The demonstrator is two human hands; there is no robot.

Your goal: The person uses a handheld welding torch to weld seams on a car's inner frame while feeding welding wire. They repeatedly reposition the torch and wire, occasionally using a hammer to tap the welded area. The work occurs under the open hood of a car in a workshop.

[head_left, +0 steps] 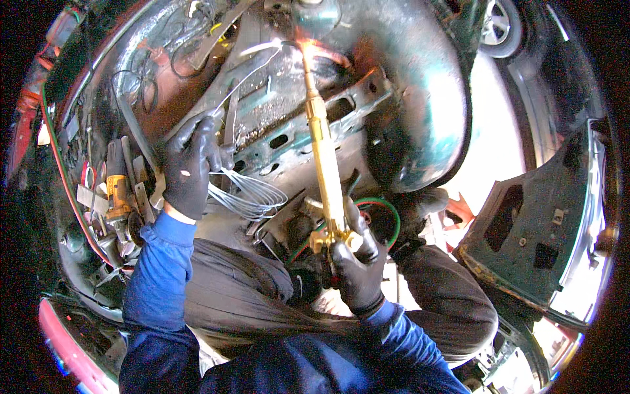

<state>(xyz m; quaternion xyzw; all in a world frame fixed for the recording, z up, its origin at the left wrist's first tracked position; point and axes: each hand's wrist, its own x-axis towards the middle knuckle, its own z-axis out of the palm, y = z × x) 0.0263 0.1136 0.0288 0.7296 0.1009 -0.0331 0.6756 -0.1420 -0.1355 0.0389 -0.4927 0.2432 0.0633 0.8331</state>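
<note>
My right hand point(357, 266), in a black glove, is wrapped round the lower end of a brass gas torch point(325, 154), near its valve knobs. The torch points up and away, and a bright orange-white glow point(307, 44) burns at its tip against dark green car bodywork point(420, 118). In my left hand point(187, 164), also black-gloved, thin silvery wire is pinched. A loose coil of this wire point(252, 197) hangs beside the hand, and its free end point(259, 69) reaches up toward the glow. Glare hides the exact spot where wire and metal meet.
A slotted metal crossmember point(289, 134) runs beneath the torch. At left lie a yellow-and-black angle grinder point(119, 197) and several hand tools. Red and green hoses point(397, 220) curve behind my right hand. At right are a dark body panel point(525, 230) and a car wheel point(500, 27).
</note>
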